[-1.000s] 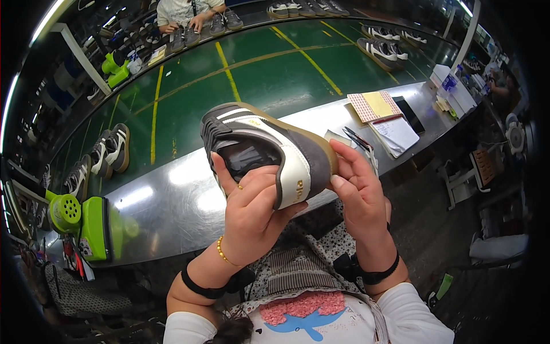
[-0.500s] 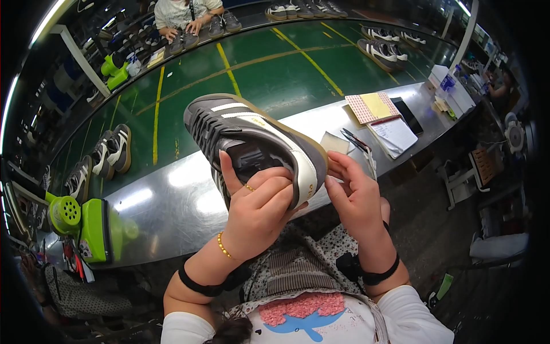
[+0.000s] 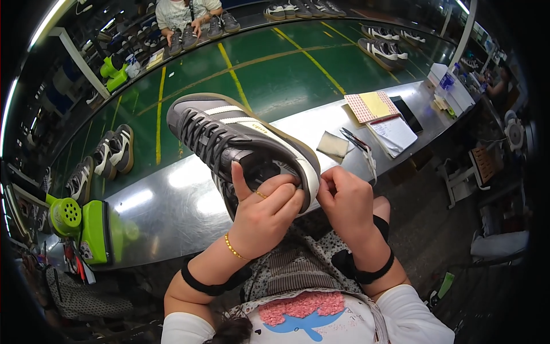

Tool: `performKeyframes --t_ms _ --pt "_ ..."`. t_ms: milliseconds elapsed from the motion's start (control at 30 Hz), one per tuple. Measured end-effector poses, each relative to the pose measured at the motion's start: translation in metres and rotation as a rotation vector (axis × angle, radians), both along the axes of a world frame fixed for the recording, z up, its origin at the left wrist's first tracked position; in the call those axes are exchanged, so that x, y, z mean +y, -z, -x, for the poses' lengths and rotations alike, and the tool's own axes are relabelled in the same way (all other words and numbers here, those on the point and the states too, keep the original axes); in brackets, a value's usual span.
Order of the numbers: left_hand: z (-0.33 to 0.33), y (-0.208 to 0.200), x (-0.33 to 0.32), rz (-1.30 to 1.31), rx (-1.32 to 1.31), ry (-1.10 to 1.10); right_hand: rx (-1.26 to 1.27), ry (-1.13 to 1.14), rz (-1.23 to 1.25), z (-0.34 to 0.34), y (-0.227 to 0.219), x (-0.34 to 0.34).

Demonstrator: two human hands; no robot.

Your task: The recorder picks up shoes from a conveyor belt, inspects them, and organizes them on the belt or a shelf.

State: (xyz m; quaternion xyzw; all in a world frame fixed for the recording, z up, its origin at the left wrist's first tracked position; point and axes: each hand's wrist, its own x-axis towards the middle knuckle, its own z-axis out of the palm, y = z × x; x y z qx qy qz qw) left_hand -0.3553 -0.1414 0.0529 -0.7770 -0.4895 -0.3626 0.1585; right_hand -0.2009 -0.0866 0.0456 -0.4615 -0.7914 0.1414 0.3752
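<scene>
A grey sneaker (image 3: 226, 129) with white stripes, dark laces and a gum sole is held up above the metal bench, its toe pointing to the far left. My left hand (image 3: 264, 215) grips it at the heel, fingers reaching over the collar into the opening, thumb raised beside the tongue. Below it, part of what looks like a second shoe (image 3: 224, 192) shows. At the back of the heel my right hand (image 3: 346, 200) is closed in a pinch against the sole edge. Whatever lies between those fingertips is too small to make out.
On the metal bench (image 3: 154, 229) lie a beige pad (image 3: 334, 144), scissors (image 3: 358, 140), a notebook (image 3: 392, 136) and a dark phone (image 3: 408, 114). A green machine (image 3: 94, 229) stands left. Shoes (image 3: 119, 149) rest on the green conveyor (image 3: 195, 86); a co-worker (image 3: 189, 17) handles shoes across it.
The sneaker has shifted a little left and tilted. My right hand's fingers have gone from loosely spread to a closed pinch at the heel. More of the beige pad shows.
</scene>
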Motion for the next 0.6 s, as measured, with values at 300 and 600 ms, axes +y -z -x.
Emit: performKeyframes --t_ms 300,600 --pt "0.007 0.002 -0.005 -0.014 -0.097 0.031 0.260 -0.005 0.158 0.006 0.005 -0.002" --pt "0.015 0.001 -0.004 -0.028 -0.104 0.051 0.276 -0.010 0.066 0.011 0.009 -0.003"
